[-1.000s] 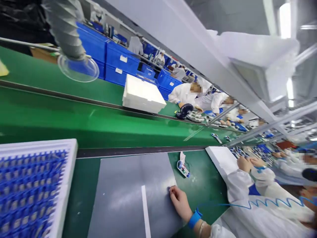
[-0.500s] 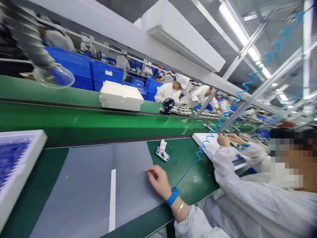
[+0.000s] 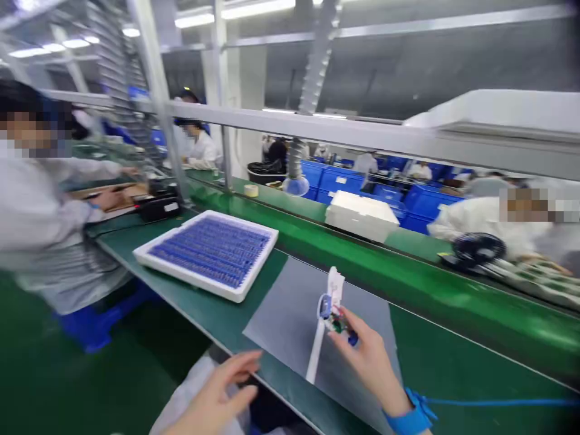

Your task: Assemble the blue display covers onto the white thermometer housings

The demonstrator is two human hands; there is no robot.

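The white tray [image 3: 238, 293] of blue parts [image 3: 208, 251] rests on the green surface [image 3: 203, 310]; nearer the wearer, the left hand [image 3: 222, 389] hangs by the edge, grip apart and empty. Above the grey mat [image 3: 285, 320], the blue-and-white device [image 3: 325, 307] is clamped in the grip of the right hand [image 3: 369, 359]; an uneven pinch could let it slip, and the straight-drawn cord [image 3: 498, 402] could tug that hand

We look from one camera worn on the head, facing forward and down over the desk [image 3: 446, 359]. Our hands [image 3: 369, 359] sit close, low in the view; ceiling lights [image 3: 258, 9] show far off, along the top.
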